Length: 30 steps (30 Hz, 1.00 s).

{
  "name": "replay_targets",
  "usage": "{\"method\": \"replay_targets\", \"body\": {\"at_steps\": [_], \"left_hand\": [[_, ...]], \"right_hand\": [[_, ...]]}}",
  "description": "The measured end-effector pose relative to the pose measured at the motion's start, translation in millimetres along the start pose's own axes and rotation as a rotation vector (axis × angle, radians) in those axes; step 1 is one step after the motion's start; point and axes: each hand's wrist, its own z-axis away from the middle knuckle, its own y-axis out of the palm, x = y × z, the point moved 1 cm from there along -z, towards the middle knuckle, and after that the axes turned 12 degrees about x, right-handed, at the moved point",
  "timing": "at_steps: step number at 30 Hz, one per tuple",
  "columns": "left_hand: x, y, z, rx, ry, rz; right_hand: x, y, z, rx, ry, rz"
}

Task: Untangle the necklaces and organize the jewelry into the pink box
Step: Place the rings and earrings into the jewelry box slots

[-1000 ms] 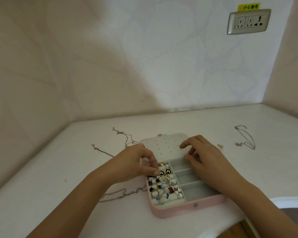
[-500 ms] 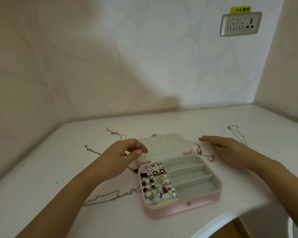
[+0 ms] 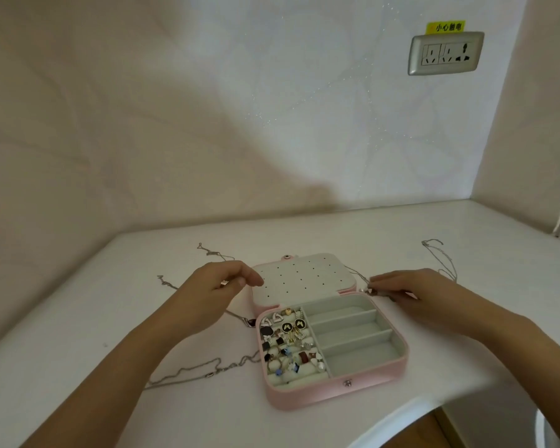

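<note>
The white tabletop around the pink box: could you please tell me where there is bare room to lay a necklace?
Bare: the far strip of tabletop between the lid and the wall, and the box's four right compartments. Crowded: left of the pink box, where chains and the left hand lie; right of it, the right hand pinches a pendant chain.

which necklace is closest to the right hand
The chain at the right rear corner of the pink box; the right hand has its fingertips at it. Other chains lie left of the box or farther right.
</note>
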Motion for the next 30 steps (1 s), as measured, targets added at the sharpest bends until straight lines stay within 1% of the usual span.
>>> {"method": "replay_targets", "body": {"at_steps": [3,5,9,11,13,15,17,21,23,26,28,30], "left_hand": [[3.5,-1.6,-0.1,0.01,-0.013,0.032],[3.8,-1.0,-0.6,0.019,-0.017,0.047],[3.3,-1.6,0.2,0.001,-0.016,0.094],[2.1,-2.9,2.2,-0.022,-0.004,0.117],[-1.1,-4.9,4.2,-0.06,0.012,0.16],[-7.3,-6.6,7.3,-0.084,0.033,0.252],[-14.8,-6.7,10.8,-0.072,0.059,0.361],[-30.4,-0.9,19.4,0.017,0.083,0.517],[-36.3,4.4,21.5,0.068,0.065,0.586],[-40.5,13.3,21.0,0.126,0.013,0.654],[-40.5,17.1,19.6,0.115,-0.013,0.708],[-38.0,17.7,17.7,0.078,-0.055,0.778]], "right_hand": [[-4.8,-0.8,8.2,-0.05,0.002,0.021],[-7.7,-2.0,12.2,-0.104,0.062,0.04],[-4.2,-3.0,13.0,-0.121,0.169,0.056],[0.7,-5.1,15.9,-0.203,0.229,0.016],[9.2,-9.7,19.7,-0.351,0.224,-0.026],[24.5,-15.4,23.0,-0.493,0.137,-0.048],[44.8,-18.7,24.0,-0.567,0.006,-0.065],[86.4,-14.6,17.5,-0.578,-0.215,-0.078],[105.0,-9.9,9.8,-0.568,-0.299,-0.065],[125.3,-2.8,-4.7,-0.599,-0.346,0.049],[132.8,0.8,-13.0,-0.626,-0.363,0.141],[136.2,2.5,-18.8,-0.637,-0.384,0.159]]}}
